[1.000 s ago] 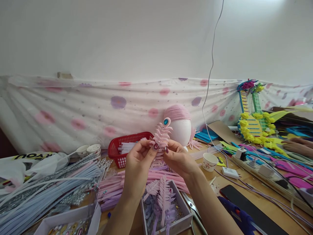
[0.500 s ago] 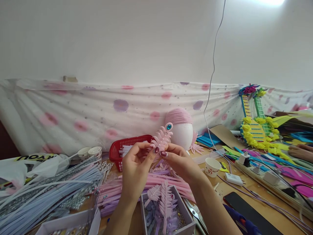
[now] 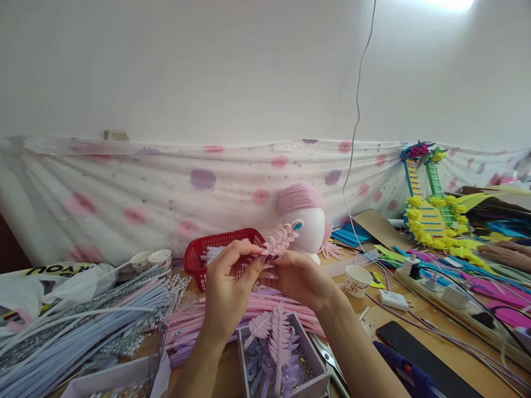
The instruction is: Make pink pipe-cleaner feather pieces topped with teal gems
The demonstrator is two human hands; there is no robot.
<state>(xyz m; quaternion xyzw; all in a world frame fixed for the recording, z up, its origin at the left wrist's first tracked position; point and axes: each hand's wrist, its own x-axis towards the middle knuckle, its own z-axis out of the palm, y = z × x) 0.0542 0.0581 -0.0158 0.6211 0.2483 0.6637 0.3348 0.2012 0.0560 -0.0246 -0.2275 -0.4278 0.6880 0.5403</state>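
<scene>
Between my hands, above the table, is a pink feather-shaped ornament (image 3: 279, 240) with small pearls and an oval blue gem at its tip. My left hand (image 3: 232, 271) pinches its lower part between thumb and fingers. My right hand (image 3: 301, 276) is closed at the ornament's base, its fingertips partly hidden. Below my wrists stands a grey box (image 3: 317, 381) holding more pink feather shapes (image 3: 279, 342), lilac pieces and beads. Behind the ornament is a white foam head (image 3: 309, 226) wrapped on top with pink yarn (image 3: 299, 198).
A red basket (image 3: 194, 257) stands behind my left hand. Bundles of pipe cleaners (image 3: 83, 326) lie at left. To the right are a paper cup (image 3: 357, 281), scissors (image 3: 329, 359), a glue gun (image 3: 404, 370), a phone (image 3: 427, 354), a power strip (image 3: 448, 304) and another person's hand (image 3: 506, 255).
The ornament has tilted over to the right, its gem tip now lower and in front of the foam head. My right hand has turned, its thumb no longer showing on the front.
</scene>
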